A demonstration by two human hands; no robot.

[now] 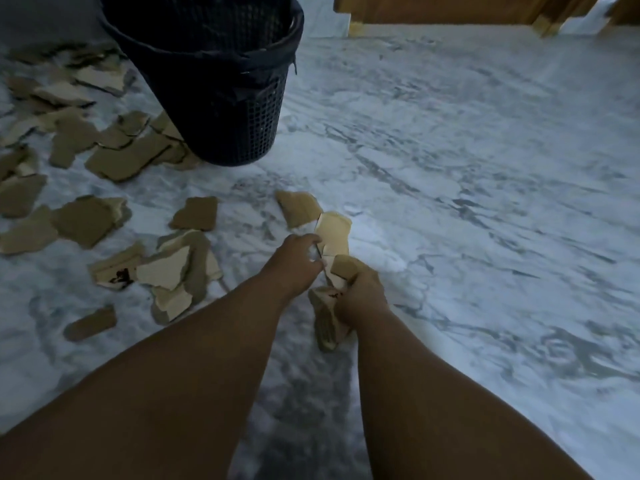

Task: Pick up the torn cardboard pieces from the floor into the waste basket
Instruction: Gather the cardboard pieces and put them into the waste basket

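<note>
Marble floor (450,168) | cardboard pieces (86,220) strewn left | waste basket (221,109) upright among them

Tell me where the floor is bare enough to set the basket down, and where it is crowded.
Bare: the marble floor right of the waste basket, up to the wooden furniture. Crowded: left of the basket, torn cardboard pieces overlap; more lie around the left hand and right hand.

bare left hand (294,261), bare right hand (360,292), uncovered forearms (207,341)
</note>
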